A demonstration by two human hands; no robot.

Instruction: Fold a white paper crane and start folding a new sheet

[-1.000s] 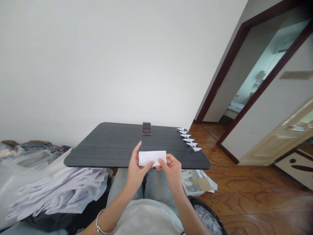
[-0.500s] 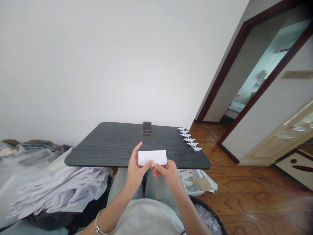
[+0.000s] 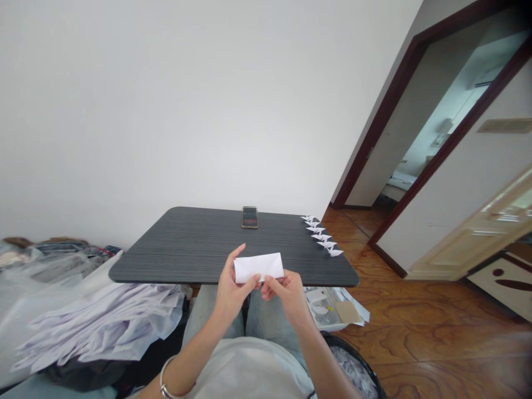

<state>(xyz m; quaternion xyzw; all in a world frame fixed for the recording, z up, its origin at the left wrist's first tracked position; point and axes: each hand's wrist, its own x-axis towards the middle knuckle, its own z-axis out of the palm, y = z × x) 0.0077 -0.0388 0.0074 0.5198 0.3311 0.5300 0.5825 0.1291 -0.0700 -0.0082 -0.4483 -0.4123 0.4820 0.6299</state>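
A folded white paper, a flat rectangle, is held in the air just above the near edge of the dark grey table. My left hand pinches its left lower part with thumb and fingers. My right hand pinches the lower edge near the middle. A bracelet sits on my left wrist.
A phone stands at the table's far edge. Several small white folded paper cranes line the right side. A heap of white sheets lies at my left, loose papers on the wooden floor at right, and a dark bin below.
My right hand slid from the paper's right end toward its middle along the lower edge. The paper tilted slightly, and my left hand's fingers rose a little.
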